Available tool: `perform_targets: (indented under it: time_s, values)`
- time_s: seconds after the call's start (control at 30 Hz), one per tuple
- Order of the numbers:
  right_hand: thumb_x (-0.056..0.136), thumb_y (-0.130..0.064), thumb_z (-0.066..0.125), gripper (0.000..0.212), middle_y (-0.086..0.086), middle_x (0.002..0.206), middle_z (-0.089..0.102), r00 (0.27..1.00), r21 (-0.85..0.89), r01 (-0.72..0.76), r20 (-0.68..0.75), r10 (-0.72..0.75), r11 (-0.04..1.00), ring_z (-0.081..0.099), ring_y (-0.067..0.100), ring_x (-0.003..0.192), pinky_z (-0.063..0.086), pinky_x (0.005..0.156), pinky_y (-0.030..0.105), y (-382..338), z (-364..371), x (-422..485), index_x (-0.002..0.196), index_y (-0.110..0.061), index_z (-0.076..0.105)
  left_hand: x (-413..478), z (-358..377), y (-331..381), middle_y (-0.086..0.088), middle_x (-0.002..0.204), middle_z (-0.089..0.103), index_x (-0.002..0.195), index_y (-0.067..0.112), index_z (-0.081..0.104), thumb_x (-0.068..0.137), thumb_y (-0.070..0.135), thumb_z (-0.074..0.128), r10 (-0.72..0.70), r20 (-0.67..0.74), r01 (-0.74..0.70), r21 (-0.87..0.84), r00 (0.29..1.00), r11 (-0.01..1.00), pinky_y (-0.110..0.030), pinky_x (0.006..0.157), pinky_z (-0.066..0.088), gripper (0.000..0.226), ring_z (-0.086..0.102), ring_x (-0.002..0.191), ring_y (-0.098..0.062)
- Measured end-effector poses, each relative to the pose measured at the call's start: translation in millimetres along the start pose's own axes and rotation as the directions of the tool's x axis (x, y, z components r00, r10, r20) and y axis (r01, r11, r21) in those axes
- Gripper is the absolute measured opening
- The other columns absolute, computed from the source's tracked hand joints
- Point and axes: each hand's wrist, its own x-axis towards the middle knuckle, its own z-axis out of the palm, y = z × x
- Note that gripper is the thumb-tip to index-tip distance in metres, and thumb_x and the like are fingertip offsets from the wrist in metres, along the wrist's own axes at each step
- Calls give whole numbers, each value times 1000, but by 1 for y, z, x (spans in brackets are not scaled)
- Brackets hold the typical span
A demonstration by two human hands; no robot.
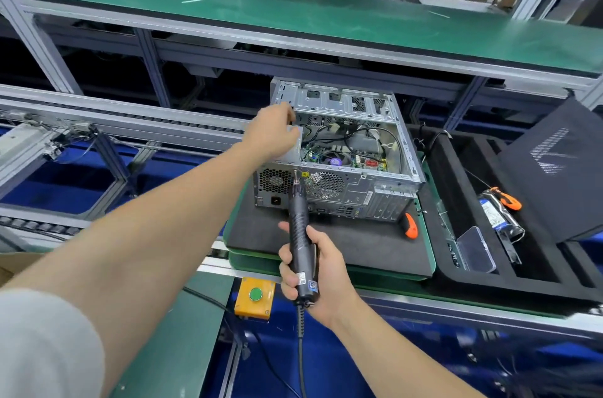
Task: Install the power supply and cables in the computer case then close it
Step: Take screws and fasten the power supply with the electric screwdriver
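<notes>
Two grips: right hand [313, 270] clasps screwdriver [298, 221] at computer case [404, 149] rear edge; left hand [274, 133] clutches power supply [292, 154].

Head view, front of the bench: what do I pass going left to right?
Yellow button box → electric screwdriver gripped in the right hand → orange-handled tool → clear plastic box → black panel. The computer case overlaps the screwdriver, so it is left out.
</notes>
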Motion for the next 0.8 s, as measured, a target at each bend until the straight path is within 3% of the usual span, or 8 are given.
perform_targets:
  time_s: [0.07,0.13,0.27,0.4,0.53,0.6,0.7,0.8]
  values:
    - [107,-45,46,51,8,80,52,1000,13,12,25,-12,1000,49,18,45,43,39,26,1,1,0,146,-13,52,21,20,-1,-9,152,49,151,17,42,104,35,44,50,257,-76,94,965,993,-48,115,35,50,42,142,-29]
    - [105,-55,47,50,7,83,54,999,23,16,51,-17,1000,49,17,47,43,41,27,3,1,0,139,-19,57,31,39,-10,-5,164,32,160,22,25,108,43,29,46,355,-129,213,934,969,-49,124,14,57,22,153,-22]
    - [99,-65,49,55,6,86,56,998,-9,34,56,-34,999,50,17,50,44,43,28,5,3,-1,114,-17,72,32,63,-30,2,160,31,157,28,31,107,43,22,151,274,-242,335,950,911,-49,120,10,53,28,146,-13]
    - [100,-64,48,53,6,82,55,999,-15,52,13,-52,999,49,16,47,43,41,27,4,8,0,116,-16,64,34,66,-35,4,161,30,157,21,31,108,34,26,187,263,-276,357,946,893,-48,120,10,52,27,143,-11]
    - [94,-74,47,62,6,71,45,1000,-45,2,-8,-3,999,46,14,42,39,38,24,0,14,-2,82,-23,80,35,64,-37,3,159,31,160,26,27,109,37,21,151,264,-228,291,953,929,-40,120,11,53,32,143,-13]
    - [94,-73,49,60,5,73,48,1000,-38,13,-25,-14,999,47,14,42,39,38,24,1,17,0,87,-22,79,36,63,-37,4,160,29,160,27,25,109,38,19,141,271,-217,279,952,935,-39,121,11,53,33,144,-14]
    - [93,-67,52,58,4,77,55,996,-35,63,-66,-65,997,48,16,42,41,39,24,4,18,2,121,-17,61,35,63,-36,4,161,28,161,27,23,109,39,18,133,270,-209,277,954,938,-38,122,10,54,32,145,-14]
    - [95,-64,52,54,4,77,55,994,-54,79,-68,-83,995,48,16,43,41,39,25,6,18,2,124,-19,57,33,62,-35,4,161,28,161,26,22,109,39,17,138,269,-211,265,953,941,-37,122,10,54,31,145,-14]
